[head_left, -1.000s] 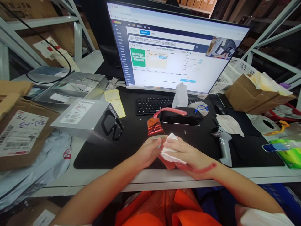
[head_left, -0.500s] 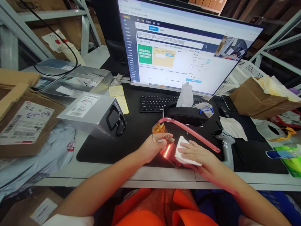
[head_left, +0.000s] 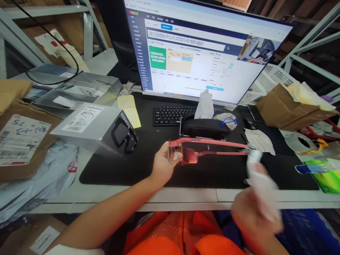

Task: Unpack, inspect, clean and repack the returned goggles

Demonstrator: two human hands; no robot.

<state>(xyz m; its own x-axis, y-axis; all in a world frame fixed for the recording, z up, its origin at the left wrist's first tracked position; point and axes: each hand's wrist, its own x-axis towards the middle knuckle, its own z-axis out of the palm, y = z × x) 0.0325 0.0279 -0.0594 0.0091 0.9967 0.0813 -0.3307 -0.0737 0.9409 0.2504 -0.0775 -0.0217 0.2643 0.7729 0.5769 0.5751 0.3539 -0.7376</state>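
Observation:
My left hand [head_left: 165, 163] grips a pair of sunglasses [head_left: 190, 156] by the lens end, over the front of the black desk mat. Their pink-red temples [head_left: 212, 141] stretch out to the right. Off to the right, smeared by motion, my right hand [head_left: 256, 209] is closed on a crumpled white cloth [head_left: 261, 184], apart from the glasses. Behind the sunglasses lies a black glasses case [head_left: 204, 128], with white tissue [head_left: 204, 104] standing up by it and a grey pouch with a blue cord [head_left: 227, 121] beside it.
A monitor [head_left: 186, 71] and keyboard [head_left: 170, 115] stand at the back. To the left are a grey box printed with goggles [head_left: 90, 127], a cardboard box [head_left: 23, 131] and yellow label sheets [head_left: 129, 109]. A tape roll [head_left: 301, 141] and brown carton [head_left: 287, 109] sit right.
The sunglasses have turned so both temples point right. My right hand with the cloth has pulled away from the lens, down and to the right. The view has shifted slightly.

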